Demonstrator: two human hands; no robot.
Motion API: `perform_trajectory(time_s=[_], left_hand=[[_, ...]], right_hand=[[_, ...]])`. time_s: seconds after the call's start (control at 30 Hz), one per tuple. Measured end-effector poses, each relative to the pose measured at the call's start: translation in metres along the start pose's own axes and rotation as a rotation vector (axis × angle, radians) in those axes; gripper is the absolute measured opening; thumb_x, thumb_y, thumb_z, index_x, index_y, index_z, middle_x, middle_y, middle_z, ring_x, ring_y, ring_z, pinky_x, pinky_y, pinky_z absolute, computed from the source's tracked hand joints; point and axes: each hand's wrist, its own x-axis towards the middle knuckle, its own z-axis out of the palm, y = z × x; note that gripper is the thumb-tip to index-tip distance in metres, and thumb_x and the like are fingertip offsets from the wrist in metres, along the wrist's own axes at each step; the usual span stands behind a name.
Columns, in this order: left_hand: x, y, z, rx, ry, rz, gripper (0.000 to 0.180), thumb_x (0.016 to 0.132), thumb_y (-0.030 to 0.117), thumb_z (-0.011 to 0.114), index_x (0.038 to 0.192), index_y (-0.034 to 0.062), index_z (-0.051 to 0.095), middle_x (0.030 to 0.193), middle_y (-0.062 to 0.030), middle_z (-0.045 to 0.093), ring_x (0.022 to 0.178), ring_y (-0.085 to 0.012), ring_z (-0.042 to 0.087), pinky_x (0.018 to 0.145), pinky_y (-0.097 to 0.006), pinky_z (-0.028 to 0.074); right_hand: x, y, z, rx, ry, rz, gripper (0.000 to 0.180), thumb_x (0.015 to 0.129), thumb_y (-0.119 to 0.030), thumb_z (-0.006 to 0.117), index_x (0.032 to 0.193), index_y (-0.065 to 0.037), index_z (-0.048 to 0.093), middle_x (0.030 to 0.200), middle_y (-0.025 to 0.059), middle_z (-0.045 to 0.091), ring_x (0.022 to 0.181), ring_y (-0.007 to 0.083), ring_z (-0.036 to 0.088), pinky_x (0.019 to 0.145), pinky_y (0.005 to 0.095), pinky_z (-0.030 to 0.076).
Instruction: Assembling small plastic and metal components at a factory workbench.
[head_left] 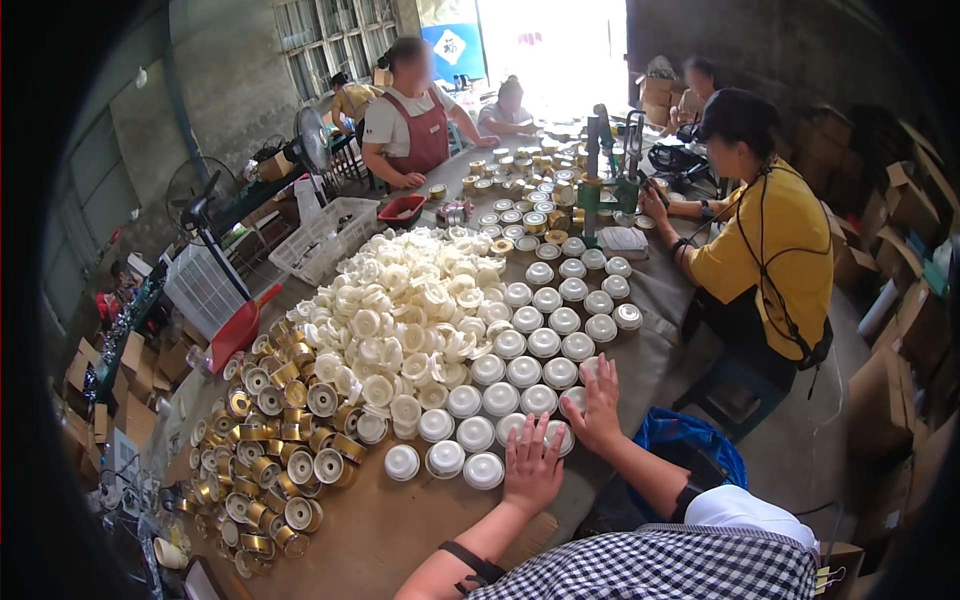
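Dozens of white caps (541, 342) already stand in rows under the flat, open left hand (530, 467) and right hand (600, 408), while a loose white heap (400, 305) and gold rings (270, 440) remain unsorted.

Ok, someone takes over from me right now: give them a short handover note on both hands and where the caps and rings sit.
Left hand: flat, palm down, on the near end of the rows of white round caps, holding nothing.
Right hand: flat, fingers spread, on the same rows at the table's near right edge, holding nothing.
Done: caps set out in neat rows running away toward the green press.
Left: big loose heap of white inserts mid-table; pile of gold rings to its left, unsorted.
A person in yellow works at the press.
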Motion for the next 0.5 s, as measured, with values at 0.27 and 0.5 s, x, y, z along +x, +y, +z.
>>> perform_trajectory(time_s=[0.27, 0.5], left_hand=[[0.000, 0.001, -0.003, -0.025, 0.015, -0.001, 0.072, 0.091, 0.030, 0.066, 0.158, 0.0181, 0.040, 0.165, -0.0156, 0.033, 0.155, -0.0367, 0.026, 0.125, -0.060, 0.018], [0.000, -0.001, 0.003, 0.003, 0.043, 0.007, 0.075, 0.090, 0.031, 0.067, 0.159, 0.0193, 0.039, 0.165, -0.0147, 0.034, 0.155, -0.0351, 0.027, 0.125, -0.059, 0.017]], right_hand=[[0.010, 0.007, 0.001, -0.013, -0.006, -0.038, 0.073, 0.091, -0.037, 0.073, 0.150, -0.006, 0.046, 0.166, 0.0278, 0.021, 0.153, 0.0514, 0.015, 0.124, 0.0612, 0.015], [0.021, 0.011, 0.002, -0.053, 0.010, -0.058, 0.068, 0.091, -0.036, 0.073, 0.147, -0.005, 0.050, 0.164, 0.0268, 0.027, 0.152, 0.0510, 0.020, 0.123, 0.0581, 0.021]])
